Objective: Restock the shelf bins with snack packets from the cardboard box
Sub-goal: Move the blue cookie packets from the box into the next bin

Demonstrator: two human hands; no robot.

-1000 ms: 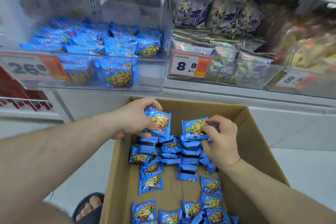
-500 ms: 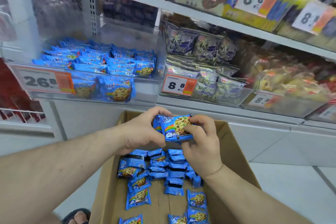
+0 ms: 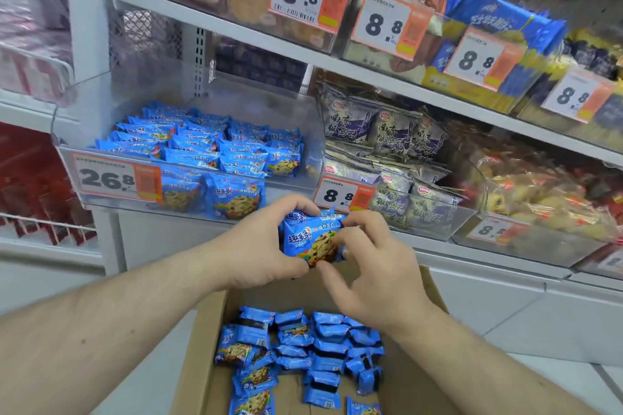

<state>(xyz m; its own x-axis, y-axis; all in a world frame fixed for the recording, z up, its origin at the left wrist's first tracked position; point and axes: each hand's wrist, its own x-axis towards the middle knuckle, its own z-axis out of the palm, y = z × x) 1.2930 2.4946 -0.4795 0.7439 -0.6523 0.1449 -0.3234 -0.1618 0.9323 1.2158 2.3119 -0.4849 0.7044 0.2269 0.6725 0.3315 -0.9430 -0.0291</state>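
Note:
Two blue cookie packets (image 3: pixel 312 239) sit stacked between my hands, above the far edge of the cardboard box (image 3: pixel 421 377). My left hand (image 3: pixel 259 246) grips them from the left, fingers curled over the top and thumb underneath. My right hand (image 3: pixel 374 266) pinches the front packet's right edge with fingertips and thumb. Several more blue packets (image 3: pixel 296 350) lie in the box below. The clear shelf bin (image 3: pixel 310 131) with the 26.8 tag holds rows of the same blue packets (image 3: pixel 209 141), just above and left of my hands.
To the right, a bin of purple-grey packets (image 3: pixel 394 141) carries an 8.8 tag. Clear-wrapped pastries (image 3: pixel 539 195) fill the bin beyond it. The upper shelf (image 3: pixel 371 67) holds more tagged bins. A white upright post (image 3: pixel 87 10) stands at the left.
Both hands lifted from the box and came together. The two packets, first held one in each hand, are now stacked between both hands, closer to the 26.8 bin.

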